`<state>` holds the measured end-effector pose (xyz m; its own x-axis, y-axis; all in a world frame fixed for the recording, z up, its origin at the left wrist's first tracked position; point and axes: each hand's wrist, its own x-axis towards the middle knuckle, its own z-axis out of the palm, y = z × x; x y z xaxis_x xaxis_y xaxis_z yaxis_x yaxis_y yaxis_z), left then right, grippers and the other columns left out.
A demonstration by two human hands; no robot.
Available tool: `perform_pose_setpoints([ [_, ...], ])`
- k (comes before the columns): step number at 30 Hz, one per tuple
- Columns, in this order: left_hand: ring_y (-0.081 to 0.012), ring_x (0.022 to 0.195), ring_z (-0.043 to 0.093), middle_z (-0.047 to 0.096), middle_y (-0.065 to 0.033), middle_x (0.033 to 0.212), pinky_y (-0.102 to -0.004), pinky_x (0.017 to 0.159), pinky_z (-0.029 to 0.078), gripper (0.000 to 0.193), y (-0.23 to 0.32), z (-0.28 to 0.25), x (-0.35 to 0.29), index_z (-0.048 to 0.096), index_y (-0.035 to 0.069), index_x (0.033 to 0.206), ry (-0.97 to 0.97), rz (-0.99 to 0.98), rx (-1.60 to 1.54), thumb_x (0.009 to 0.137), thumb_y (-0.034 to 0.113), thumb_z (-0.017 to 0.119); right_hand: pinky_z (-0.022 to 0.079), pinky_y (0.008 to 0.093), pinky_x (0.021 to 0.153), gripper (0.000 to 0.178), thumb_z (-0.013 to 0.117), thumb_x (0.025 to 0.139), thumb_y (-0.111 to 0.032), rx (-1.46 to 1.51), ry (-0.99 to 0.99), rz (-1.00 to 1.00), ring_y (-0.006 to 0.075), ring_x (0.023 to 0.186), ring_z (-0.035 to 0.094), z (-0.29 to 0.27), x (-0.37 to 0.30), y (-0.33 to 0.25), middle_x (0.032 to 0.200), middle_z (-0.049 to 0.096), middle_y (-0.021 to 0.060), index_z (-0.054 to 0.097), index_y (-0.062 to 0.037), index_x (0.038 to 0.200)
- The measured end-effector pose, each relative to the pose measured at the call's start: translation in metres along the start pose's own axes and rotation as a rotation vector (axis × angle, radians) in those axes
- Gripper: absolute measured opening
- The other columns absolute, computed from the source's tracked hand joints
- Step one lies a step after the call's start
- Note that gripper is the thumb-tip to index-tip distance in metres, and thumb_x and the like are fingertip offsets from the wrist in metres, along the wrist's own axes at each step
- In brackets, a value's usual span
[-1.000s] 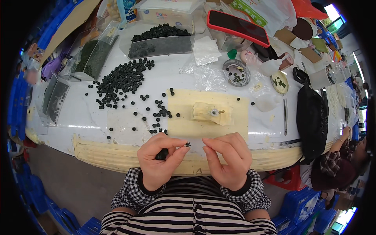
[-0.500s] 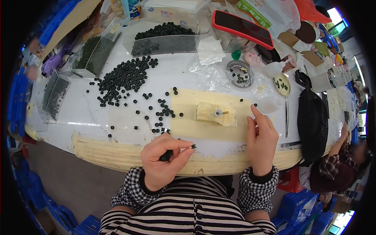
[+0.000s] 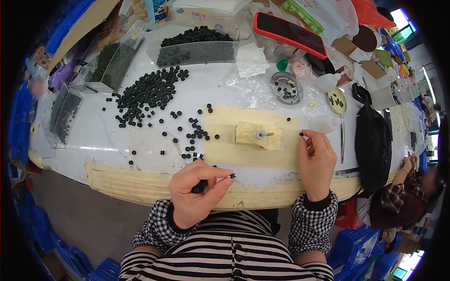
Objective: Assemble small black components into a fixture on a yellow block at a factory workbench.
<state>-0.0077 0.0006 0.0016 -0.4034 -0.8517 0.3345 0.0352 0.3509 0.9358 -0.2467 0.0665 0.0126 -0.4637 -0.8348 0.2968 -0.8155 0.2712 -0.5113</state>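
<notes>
My left hand [image 3: 194,185] is at the table's front edge, thumb and forefinger closed on a small black grooved wheel [image 3: 232,176]. More black pieces [image 3: 199,186] are tucked in its curled palm. To the right, my right hand [image 3: 317,161] pinches another small black wheel [image 3: 301,134] at its fingertips, over the right edge of the yellow sheet. Between the hands stands a tape-wrapped block [image 3: 248,135] with a thin metal pin [image 3: 267,135] pointing right. One loose black wheel [image 3: 288,119] lies beyond it on the yellow sheet [image 3: 220,154].
A heap of black wheels [image 3: 147,96] spreads over the left of the white table, with strays nearer me. Behind it is a clear bin [image 3: 197,54] of the same pieces. A red-edged phone [image 3: 290,35], a black mesh bag [image 3: 375,150] and tweezers [image 3: 343,140] lie rightward.
My right hand's fingers have closed on a black wheel that lay by its forefinger, and the hand has shifted slightly right. My left hand has stayed almost still.
</notes>
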Motion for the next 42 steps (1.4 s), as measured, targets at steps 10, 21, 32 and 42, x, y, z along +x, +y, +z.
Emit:
perform_pose_setpoints([
  [10,-0.0078,0.053,0.045,0.052,0.0008,0.058,-0.0223,0.051,0.034,0.016,0.001,0.001,0.000,0.070,0.002,0.087,-0.005,-0.011,0.008,0.073,-0.004,0.073,0.053,0.0226,0.069,0.020,0.060,0.085,0.004,0.927,-0.216,0.221,0.0134,0.078,0.067,-0.005,-0.026,-0.026,0.091,0.069,0.0113,0.063,0.0067,0.105],
  [21,-0.0077,0.053,0.045,0.052,0.0005,0.059,-0.0221,0.052,0.035,0.015,0.001,0.002,0.000,0.070,0.002,0.087,0.001,-0.004,0.022,0.073,-0.004,0.073,0.053,0.0225,0.072,0.019,0.061,0.084,0.006,0.942,-0.253,0.146,0.0138,0.079,0.068,-0.002,-0.030,-0.027,0.090,0.069,0.0108,0.064,0.0062,0.103],
  [32,-0.0075,0.053,0.045,0.053,0.0003,0.059,-0.0219,0.051,0.035,0.015,-0.001,0.001,0.000,0.069,0.001,0.088,-0.002,0.001,0.027,0.074,-0.003,0.073,0.053,0.0227,0.072,0.019,0.061,0.084,0.007,0.999,-0.259,0.157,0.0143,0.079,0.068,-0.003,-0.030,-0.027,0.090,0.069,0.0108,0.064,0.0062,0.102],
  [42,-0.0077,0.053,0.045,0.053,0.0005,0.059,-0.0221,0.052,0.035,0.015,-0.001,0.002,0.000,0.069,0.001,0.087,0.000,-0.006,0.027,0.074,-0.003,0.072,0.054,0.0237,0.072,0.017,0.061,0.084,0.006,1.016,-0.269,0.167,0.0151,0.079,0.068,-0.003,-0.030,-0.026,0.089,0.069,0.0112,0.064,0.0068,0.101],
])
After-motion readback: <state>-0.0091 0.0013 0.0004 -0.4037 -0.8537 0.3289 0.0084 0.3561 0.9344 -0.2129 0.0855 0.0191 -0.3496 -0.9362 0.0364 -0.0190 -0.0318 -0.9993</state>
